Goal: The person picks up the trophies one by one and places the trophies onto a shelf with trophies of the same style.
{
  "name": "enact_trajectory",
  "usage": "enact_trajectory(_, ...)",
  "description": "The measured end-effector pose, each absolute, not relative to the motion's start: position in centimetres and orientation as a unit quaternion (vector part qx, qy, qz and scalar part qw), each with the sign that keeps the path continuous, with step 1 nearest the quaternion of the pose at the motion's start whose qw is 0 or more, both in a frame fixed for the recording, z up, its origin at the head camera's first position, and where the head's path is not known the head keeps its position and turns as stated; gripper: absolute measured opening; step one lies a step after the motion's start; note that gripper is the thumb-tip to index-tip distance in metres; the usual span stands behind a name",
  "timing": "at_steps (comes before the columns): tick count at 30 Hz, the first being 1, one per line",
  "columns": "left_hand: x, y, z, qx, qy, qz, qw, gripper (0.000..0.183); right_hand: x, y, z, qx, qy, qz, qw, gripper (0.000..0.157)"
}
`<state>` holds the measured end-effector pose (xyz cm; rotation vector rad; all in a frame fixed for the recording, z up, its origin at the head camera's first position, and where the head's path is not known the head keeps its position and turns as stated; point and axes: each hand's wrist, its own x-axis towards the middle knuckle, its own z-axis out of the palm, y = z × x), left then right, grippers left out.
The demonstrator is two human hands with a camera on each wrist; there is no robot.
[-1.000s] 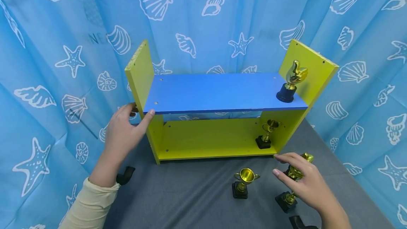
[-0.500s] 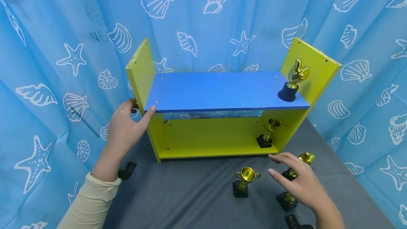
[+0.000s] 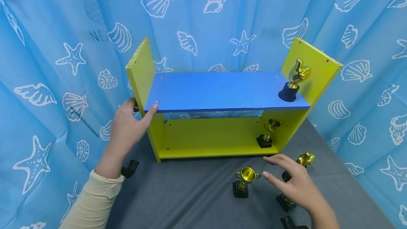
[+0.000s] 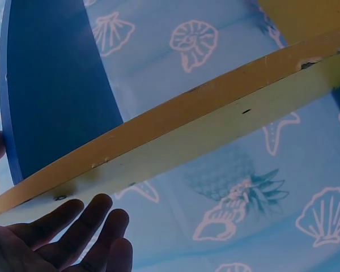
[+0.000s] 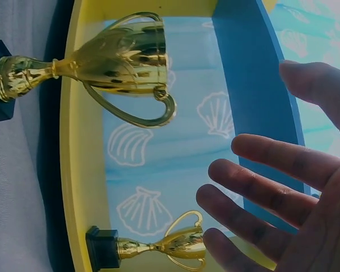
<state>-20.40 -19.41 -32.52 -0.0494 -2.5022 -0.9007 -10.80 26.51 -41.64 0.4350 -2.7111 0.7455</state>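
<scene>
My left hand (image 3: 127,124) holds the left side panel (image 3: 140,68) of a yellow-and-blue shelf unit. Its thumb lies at the front edge of the blue board (image 3: 216,91), while the fingers reach along the panel's outer face, as the left wrist view shows. My right hand (image 3: 294,183), holding nothing, hovers over the cloth with fingers spread and thumb apart. Just left of its fingertips stands a small gold two-handled trophy cup (image 3: 247,176) on a black base; in the right wrist view this trophy cup (image 5: 124,56) is apart from the fingers.
A gold thumbs-up trophy (image 3: 297,75) stands on the blue board's right end. Below, another trophy cup (image 3: 268,130) stands on the yellow bottom board (image 3: 210,137). Partly hidden behind my right hand are another gold trophy (image 3: 306,159) and a black trophy base (image 3: 284,202). A seashell curtain (image 3: 197,20) hangs behind.
My right hand has moved left, away from the trophies on the right and closer to the standing trophy cup. My left hand stays at the side panel.
</scene>
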Motion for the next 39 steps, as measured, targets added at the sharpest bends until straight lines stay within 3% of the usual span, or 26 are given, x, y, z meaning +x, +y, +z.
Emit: enact_trajectory(39,-21.6,-18.6,-32.2,0.012,-0.924,-0.310,0.224,0.071,-10.8,24.8,-43.9,0.181,-0.923,0.319,0.115,0.038)
